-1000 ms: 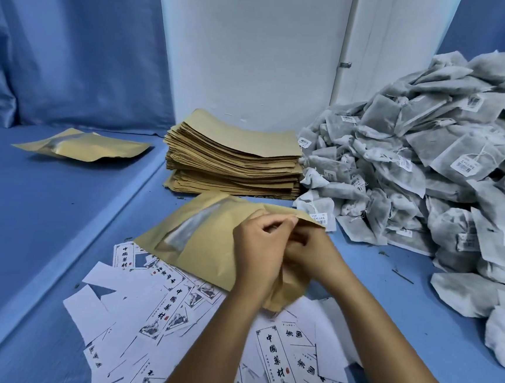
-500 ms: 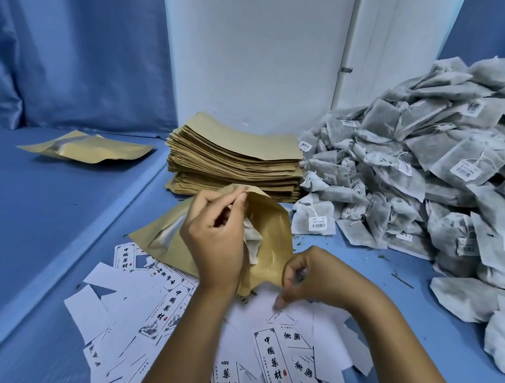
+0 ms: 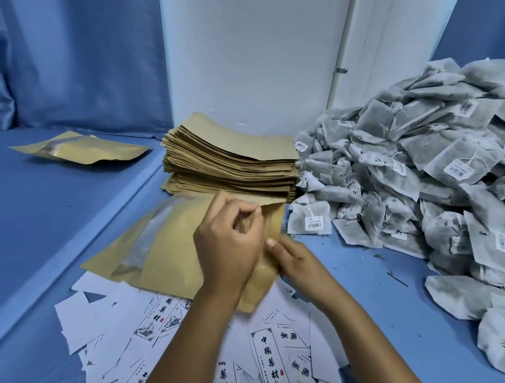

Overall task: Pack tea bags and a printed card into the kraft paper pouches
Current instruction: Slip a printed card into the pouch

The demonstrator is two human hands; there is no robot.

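A kraft pouch [image 3: 172, 254] with a clear window strip lies tilted over the scattered printed cards [image 3: 270, 358]. My left hand [image 3: 228, 244] pinches its upper edge near the mouth. Beside it, my right hand [image 3: 293, 265] holds the pouch's right side, thumb on the front and fingers hidden behind the paper. I cannot see what is inside the pouch. A big heap of grey tea bags [image 3: 429, 182] with white labels fills the right side. No card or tea bag shows in either hand.
A tall stack of flat kraft pouches [image 3: 229, 158] stands behind the hands against a white panel [image 3: 248, 53]. One bulging pouch [image 3: 77, 150] lies on the raised blue surface at the left. Blue curtains hang behind.
My right hand has come up from the cards to the pouch's right side. My left hand shifted right with the pouch, whose gaping mouth now lies flatter.
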